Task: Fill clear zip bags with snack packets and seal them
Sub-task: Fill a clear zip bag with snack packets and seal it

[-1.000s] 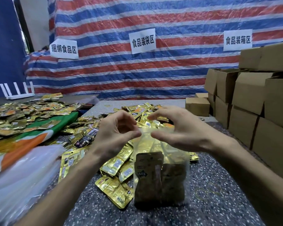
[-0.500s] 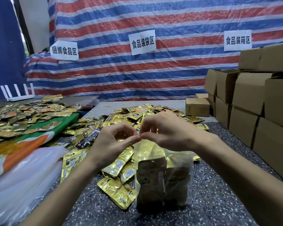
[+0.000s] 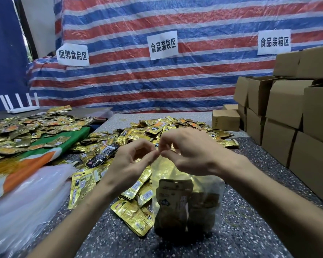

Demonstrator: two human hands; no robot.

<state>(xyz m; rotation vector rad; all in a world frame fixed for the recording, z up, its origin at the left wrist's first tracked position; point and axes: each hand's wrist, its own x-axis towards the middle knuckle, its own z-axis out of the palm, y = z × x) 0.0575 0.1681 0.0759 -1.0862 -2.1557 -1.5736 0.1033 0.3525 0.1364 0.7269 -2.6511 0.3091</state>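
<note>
Sealing looks to be the step in hand. The clear zip bag (image 3: 205, 198) stands upright on the speckled desk (image 3: 259, 229) at lower centre of the frame, with gold snack packets (image 3: 172, 200) standing inside it. Both hands meet at the middle of its top edge. The left hand (image 3: 132, 162) pinches the rim between thumb and forefinger, and the right hand (image 3: 190, 153) pinches it just beside, fingertips nearly touching. Whether the zip track is already pressed together under them cannot be told.

To do this well, I judge the two pinches should slide apart along the strip toward each corner with firm, even pressure, with the packet tops below the track so nothing wedges in it. The film looks thin and slack, so a taut rim should help. Loose packets (image 3: 138, 138) lie heaped left of and behind the bag.
</note>
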